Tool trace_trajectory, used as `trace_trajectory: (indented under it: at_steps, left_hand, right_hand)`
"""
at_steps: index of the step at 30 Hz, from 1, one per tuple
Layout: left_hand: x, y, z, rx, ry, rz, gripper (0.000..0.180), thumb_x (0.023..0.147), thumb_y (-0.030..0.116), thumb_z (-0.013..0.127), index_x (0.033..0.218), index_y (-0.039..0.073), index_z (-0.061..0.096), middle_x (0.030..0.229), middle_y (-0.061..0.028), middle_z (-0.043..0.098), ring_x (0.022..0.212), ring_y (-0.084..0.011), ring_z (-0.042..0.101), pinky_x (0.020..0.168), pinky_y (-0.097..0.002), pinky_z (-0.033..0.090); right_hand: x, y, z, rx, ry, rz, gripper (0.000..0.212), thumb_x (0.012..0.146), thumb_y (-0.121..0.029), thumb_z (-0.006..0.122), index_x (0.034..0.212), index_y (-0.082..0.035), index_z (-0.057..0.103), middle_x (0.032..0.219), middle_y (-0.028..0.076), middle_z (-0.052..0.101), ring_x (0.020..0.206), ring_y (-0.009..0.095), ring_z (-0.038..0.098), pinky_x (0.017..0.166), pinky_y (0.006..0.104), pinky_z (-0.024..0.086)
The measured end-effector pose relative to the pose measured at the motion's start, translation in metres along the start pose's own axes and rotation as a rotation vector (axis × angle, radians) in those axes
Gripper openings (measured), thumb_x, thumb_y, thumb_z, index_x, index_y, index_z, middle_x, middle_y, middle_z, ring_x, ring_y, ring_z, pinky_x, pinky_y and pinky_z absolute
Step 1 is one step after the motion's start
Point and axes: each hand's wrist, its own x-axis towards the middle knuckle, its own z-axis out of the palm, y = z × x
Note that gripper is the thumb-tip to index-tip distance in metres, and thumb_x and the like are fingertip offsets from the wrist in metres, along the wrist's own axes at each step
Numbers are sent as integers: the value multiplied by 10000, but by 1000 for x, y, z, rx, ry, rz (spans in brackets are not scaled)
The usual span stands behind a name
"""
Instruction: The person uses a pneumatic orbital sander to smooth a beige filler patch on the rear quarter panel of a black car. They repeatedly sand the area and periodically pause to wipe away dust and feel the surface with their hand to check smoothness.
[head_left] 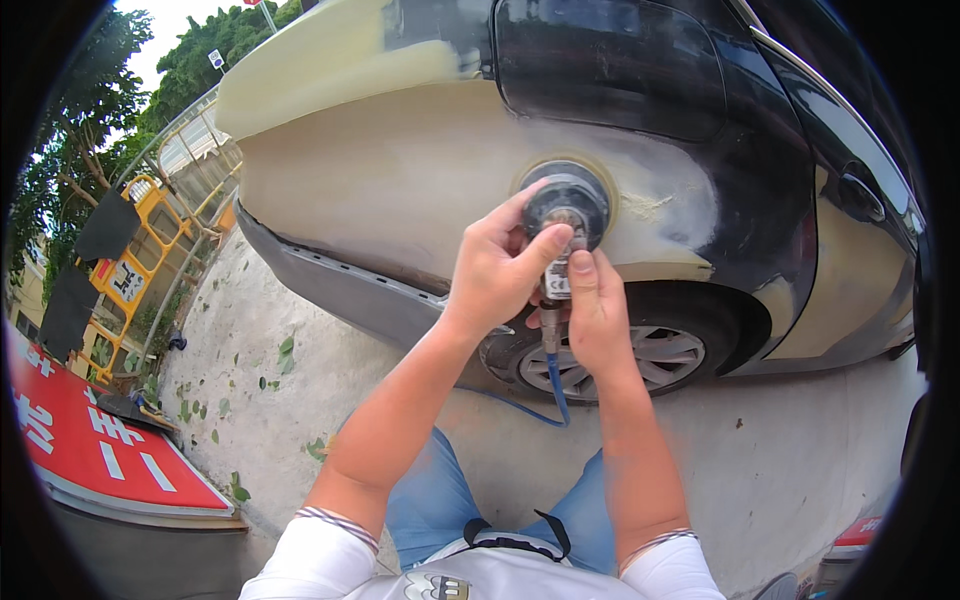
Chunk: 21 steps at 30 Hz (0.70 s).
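Both my hands are closed on an air sander (570,205), a round black tool whose pad lies against the car's rear side panel. My left hand (510,255) wraps its head from the left, with the thumb across the top. On the handle, just above the hose fitting, my right hand (598,310) grips with its thumb on top. A blue air hose (556,385) hangs from the handle and curves away to the left. The car panel (380,175) shows beige filler and grey sanded patches beside black paint. Pale dust lies right of the pad.
Below the panel is the rear wheel (650,355), and the grey bumper (330,290) runs off to the left. A red sign board (110,440) and a yellow barrier (145,270) stand at the left. Leaves lie scattered on the concrete ground (260,340).
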Motion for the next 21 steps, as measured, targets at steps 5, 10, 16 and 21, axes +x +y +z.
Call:
trace_trajectory:
  at_steps: [5, 10, 16, 21]
  left_hand:
    - [-47, -27, -78, -74, 263, -41, 633, 1059, 275, 780, 1562, -35, 549, 1019, -37, 756, 706, -38, 627, 551, -208, 503]
    - [-33, -38, 35, -75, 4, 7, 635, 1015, 150, 803, 1571, -31, 553, 877, -12, 752, 624, -16, 605, 533, -221, 503]
    - [0, -19, 137, 255, -157, 255, 646, 946, 235, 845, 1477, -66, 634, 656, -53, 649, 559, -32, 541, 500, -263, 439]
    - [-37, -36, 57, -21, -45, -108, 655, 969, 192, 838, 1533, -40, 597, 744, -23, 712, 617, -55, 627, 564, -254, 530]
  right_hand:
    - [10, 38, 50, -375, -173, 30, 656, 1109, -607, 540, 1131, 43, 633, 800, 217, 724, 783, 426, 726, 742, 515, 551]
    - [-38, 12, -40, 32, 0, 17, 579, 1164, -542, 493, 1249, 11, 643, 932, 74, 731, 755, 137, 691, 628, 294, 588]
    - [-63, 3, -127, 141, 212, -77, 617, 1211, -495, 342, 1578, -28, 507, 1559, 123, 592, 1407, 215, 595, 1179, 385, 476]
    - [-56, 22, -70, -34, 3, 20, 631, 1179, -571, 407, 1419, -22, 607, 1191, 69, 709, 1002, 142, 703, 817, 298, 598]
